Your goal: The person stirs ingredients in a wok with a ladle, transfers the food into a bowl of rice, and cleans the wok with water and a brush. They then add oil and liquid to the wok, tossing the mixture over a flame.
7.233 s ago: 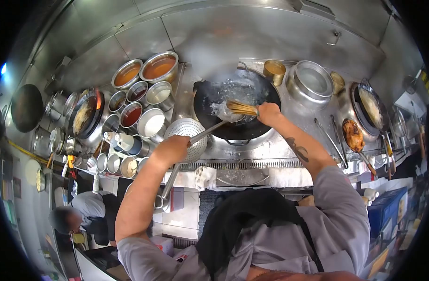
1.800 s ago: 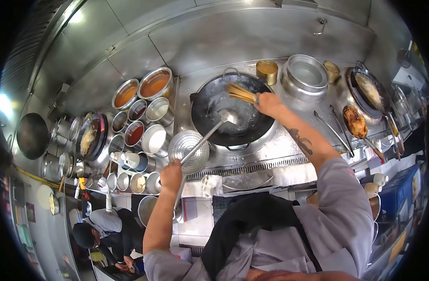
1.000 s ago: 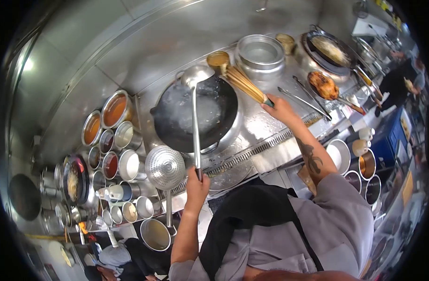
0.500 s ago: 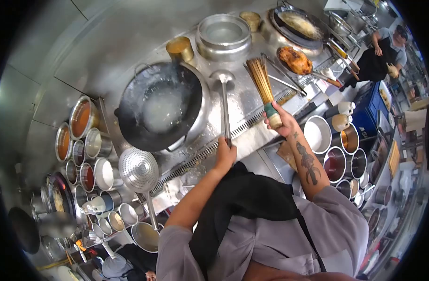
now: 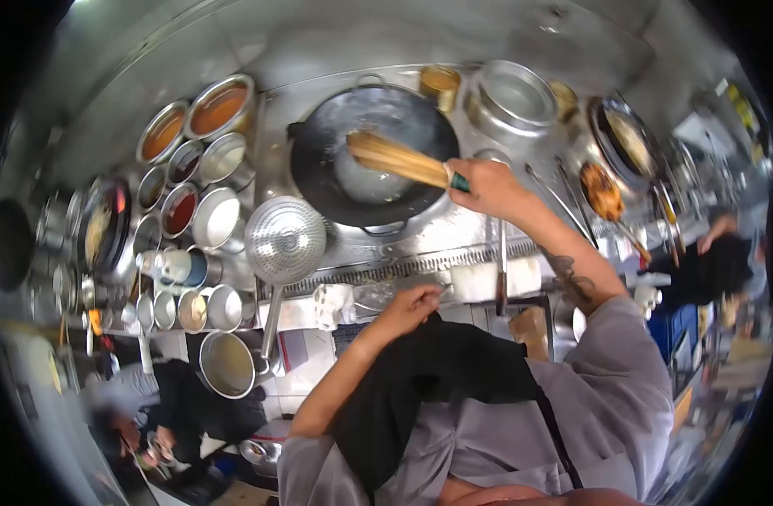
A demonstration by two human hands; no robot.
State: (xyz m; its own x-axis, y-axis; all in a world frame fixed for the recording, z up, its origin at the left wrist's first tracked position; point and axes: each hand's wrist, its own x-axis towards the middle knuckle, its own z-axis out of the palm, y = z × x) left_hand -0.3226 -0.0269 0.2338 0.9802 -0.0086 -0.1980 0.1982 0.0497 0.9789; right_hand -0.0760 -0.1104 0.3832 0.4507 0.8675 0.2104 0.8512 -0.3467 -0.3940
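Note:
My right hand (image 5: 487,187) is closed around the green-wrapped grip of a bamboo wok brush (image 5: 395,158). The bristles point left and reach over the large black wok (image 5: 310,160), which contains cloudy liquid. My left hand (image 5: 413,309) is at the front edge of the stove, below the wok, its fingers curled with nothing showing in them. Right of the wok, a ladle (image 5: 501,270) lies with its handle toward me, its bowl partly behind my right hand. A perforated strainer (image 5: 285,240) rests at the wok's lower left.
Pots of sauce (image 5: 220,110) and white containers (image 5: 216,218) crowd the left side. Behind the wok stand a brass-coloured pot (image 5: 439,87) and a metal pot of water (image 5: 514,94). A browned piece of food (image 5: 601,192) is at right. Other people work at both sides.
My right hand has swung the wok brush left, from upright beside the ladle to over the wok. My left hand has let go of the ladle. The camera view has turned.

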